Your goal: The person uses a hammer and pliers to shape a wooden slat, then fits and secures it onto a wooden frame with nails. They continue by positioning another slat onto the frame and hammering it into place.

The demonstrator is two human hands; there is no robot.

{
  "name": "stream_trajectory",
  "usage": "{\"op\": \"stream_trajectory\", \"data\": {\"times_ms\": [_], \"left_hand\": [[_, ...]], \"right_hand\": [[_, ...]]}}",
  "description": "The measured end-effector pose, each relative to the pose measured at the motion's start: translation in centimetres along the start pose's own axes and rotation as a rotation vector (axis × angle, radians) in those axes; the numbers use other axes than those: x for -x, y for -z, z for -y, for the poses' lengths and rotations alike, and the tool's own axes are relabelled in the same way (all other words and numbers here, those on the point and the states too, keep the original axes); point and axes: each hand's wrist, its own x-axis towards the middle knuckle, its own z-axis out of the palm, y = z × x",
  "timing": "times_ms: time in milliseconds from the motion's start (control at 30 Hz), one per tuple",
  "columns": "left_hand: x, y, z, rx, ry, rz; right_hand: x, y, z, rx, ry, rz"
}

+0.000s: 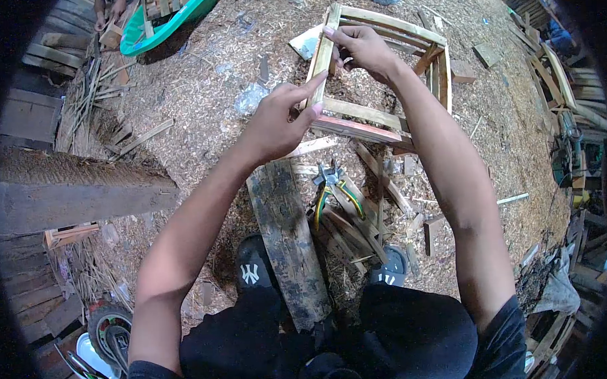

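Note:
A small wooden frame (388,120) of pale slats is held out in front of me, above the ground. My left hand (281,120) is at its near left corner, thumb and index finger along the left slat. My right hand (362,50) grips the same slat higher up, thumb on top and fingers curled beneath. Pliers with green and yellow handles (331,182) lie open below the frame, on wood scraps beside a thick worn plank (288,237) between my legs.
Shavings (200,93) cover the ground. A green basin (158,37) holding wood pieces sits at the upper left, near another person's hands (110,12). A large beam (76,197) juts in from the left. Stacked wood lines the right edge. A wheel (111,326) stands lower left.

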Motion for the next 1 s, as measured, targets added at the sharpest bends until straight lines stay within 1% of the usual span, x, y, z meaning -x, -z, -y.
{"op": "stream_trajectory", "data": {"times_ms": [100,200,267,367,467,600,700,767,800,867,900,967,1000], "left_hand": [[-0.1,0.2,0.6,0.005,-0.037,-0.013],[0.0,0.7,1.0,0.014,-0.04,0.042],[0.1,0.6,1.5,0.235,0.018,0.082],[0.3,0.4,2.0,0.277,0.002,0.056],[0.0,0.5,1.8,0.238,-0.01,0.091],[0.0,0.5,1.8,0.248,-0.029,0.086],[0.1,0.6,1.7,0.207,-0.033,0.087],[0.2,0.5,1.3,0.369,0.05,0.085],[0.1,0.4,1.3,0.369,0.05,0.086],[-0.1,0.1,1.3,0.439,0.144,0.019],[-0.3,0.2,1.1,0.439,0.144,0.02],[-0.7,0.5,0.6,0.536,0.332,0.023],[-1.0,0.6,0.6,0.536,0.333,0.024]], "right_hand": [[0.0,0.0,-0.1,-0.014,-0.002,0.016],[0.0,0.0,-0.1,-0.046,-0.006,0.028],[-0.4,0.1,-0.5,-0.045,-0.001,0.007],[-0.3,0.0,-0.6,-0.07,0.016,0.015],[-0.1,0.1,-0.5,-0.09,0.049,0.02],[-0.4,0.1,-0.8,-0.108,0.059,0.033],[-0.2,0.0,-0.4,-0.101,0.008,0.006],[-0.1,0.0,-0.2,-0.069,0.015,-0.003],[-0.2,0.0,-0.3,-0.07,0.014,-0.003],[-0.4,0.0,-0.4,-0.05,0.033,0.001],[-0.2,0.0,-0.1,-0.05,0.032,0.001],[0.3,-0.1,0.4,-0.03,0.021,-0.003],[0.2,0.0,0.3,-0.031,0.02,-0.003]]}}
